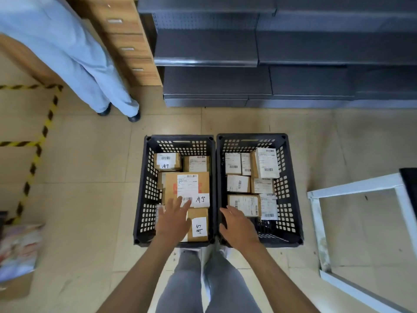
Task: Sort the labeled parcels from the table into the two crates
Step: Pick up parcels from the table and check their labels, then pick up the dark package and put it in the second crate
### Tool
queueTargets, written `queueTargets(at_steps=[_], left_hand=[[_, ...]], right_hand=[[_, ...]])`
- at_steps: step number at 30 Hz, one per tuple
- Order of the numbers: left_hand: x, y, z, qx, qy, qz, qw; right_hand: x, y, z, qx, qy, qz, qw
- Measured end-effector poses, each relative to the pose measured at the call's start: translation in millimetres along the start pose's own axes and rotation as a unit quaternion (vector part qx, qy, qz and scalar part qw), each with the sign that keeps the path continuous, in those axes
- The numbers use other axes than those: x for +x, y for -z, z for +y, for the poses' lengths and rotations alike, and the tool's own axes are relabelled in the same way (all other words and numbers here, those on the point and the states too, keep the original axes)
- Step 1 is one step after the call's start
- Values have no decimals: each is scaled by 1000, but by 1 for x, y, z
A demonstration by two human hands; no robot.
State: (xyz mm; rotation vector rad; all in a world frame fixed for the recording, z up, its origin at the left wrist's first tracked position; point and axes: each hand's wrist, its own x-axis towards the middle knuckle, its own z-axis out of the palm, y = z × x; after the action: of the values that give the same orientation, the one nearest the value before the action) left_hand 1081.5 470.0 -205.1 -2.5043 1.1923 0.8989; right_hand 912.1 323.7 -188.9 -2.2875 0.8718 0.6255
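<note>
Two black crates (291, 190) sit side by side on the floor, filled with labeled parcels (187, 188); left hand (173, 220), fingers spread, reaches the largest box; right hand (237, 227) hovers, fingers relaxed.

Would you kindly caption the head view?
Open hands, left hand and right hand, reach over two crates of parcels.

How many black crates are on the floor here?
2: the left crate and the right crate stand side by side on the floor, both holding labelled parcels.
</note>
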Motion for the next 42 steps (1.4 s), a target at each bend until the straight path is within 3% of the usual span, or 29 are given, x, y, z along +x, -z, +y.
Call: queueTargets(at_steps=[12, 24, 34, 42], left_hand=[[-91, 70, 22, -8, -85, 97, 992], [-106, 99, 65, 68, -295, 176, 937], [-169, 98, 179, 107, -429, 183, 878], [-254, 53, 317, 127, -517, 193, 824]], right_hand=[[-92, 62, -23, -5, -8, 165, 986], [-217, 61, -5, 35, -182, 341, 922], [-342, 18, 48, 105, -331, 446, 825], [-463, -21, 139, 130, -390, 468, 782]])
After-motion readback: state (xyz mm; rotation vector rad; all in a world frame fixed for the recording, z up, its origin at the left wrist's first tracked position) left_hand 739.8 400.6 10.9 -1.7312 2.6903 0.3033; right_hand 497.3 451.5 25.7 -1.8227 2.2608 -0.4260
